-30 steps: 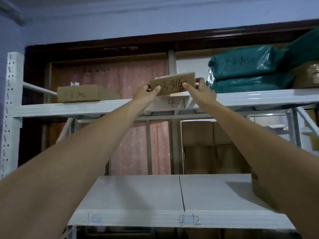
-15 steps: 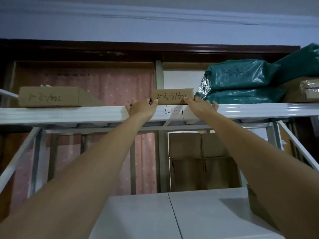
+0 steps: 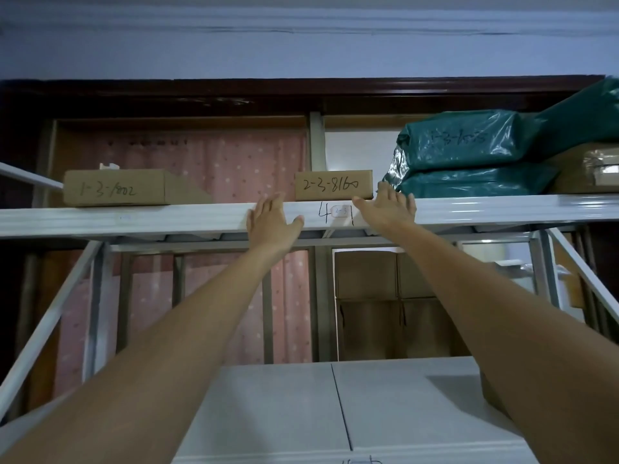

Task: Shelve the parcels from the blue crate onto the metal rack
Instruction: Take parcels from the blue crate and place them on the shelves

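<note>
Your small cardboard parcel (image 3: pixel 333 185), marked 2-3-8160, sits on the top shelf (image 3: pixel 134 217) of the metal rack at centre frame. Your left hand (image 3: pixel 272 220) and right hand (image 3: pixel 388 209) are spread open, gripping nothing, just below and to either side of it. Green bagged parcels (image 3: pixel 469 162) lie at upper right, another box (image 3: pixel 114 188) at left.

A pink dotted curtain (image 3: pixel 214 169) is seen behind the frame, from about 9 o'clock toward the centre. A dark wooden door frame (image 3: pixel 301 95) spans the view at 12 o'clock, with a pale blue wall (image 3: pixel 301 51) above it. Stacked cardboard cartons (image 3: pixel 385 306) are seen just right of centre, farther back.
</note>
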A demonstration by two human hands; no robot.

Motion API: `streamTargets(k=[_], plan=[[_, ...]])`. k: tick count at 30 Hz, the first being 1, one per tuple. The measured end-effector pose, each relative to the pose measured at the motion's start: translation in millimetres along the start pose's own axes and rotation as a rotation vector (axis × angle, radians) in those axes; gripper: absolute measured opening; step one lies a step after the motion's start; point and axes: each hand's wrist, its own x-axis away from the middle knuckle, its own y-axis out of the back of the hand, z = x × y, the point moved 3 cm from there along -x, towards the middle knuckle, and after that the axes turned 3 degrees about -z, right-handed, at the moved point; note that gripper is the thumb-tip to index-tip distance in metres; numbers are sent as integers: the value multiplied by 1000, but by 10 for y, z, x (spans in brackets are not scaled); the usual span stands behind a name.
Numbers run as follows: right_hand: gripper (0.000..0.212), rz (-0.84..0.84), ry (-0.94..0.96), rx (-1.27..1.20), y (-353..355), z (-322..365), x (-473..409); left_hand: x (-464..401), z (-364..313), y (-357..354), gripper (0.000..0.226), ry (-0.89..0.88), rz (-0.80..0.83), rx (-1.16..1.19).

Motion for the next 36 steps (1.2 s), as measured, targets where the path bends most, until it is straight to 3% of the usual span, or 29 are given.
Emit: streamTargets(k=[6, 12, 21, 29, 36], plan=[[84, -73, 177, -201, -54, -109, 723, 676, 21, 56, 70, 69, 17, 76], [75, 95, 212, -253, 11, -440, 1812, 1556, -182, 29, 63, 162, 181, 89], [62, 431, -11, -187, 308, -1267, 3330, 2867, -666, -46, 58, 205, 520, 89], [62, 688, -257, -56, 539, -2482, 4999, 4723, -761, -435, 53, 323, 880, 146], [62, 763, -454, 5, 885, -3686, 5664, 5643, -1214, -906, 53, 349, 1090, 103]])
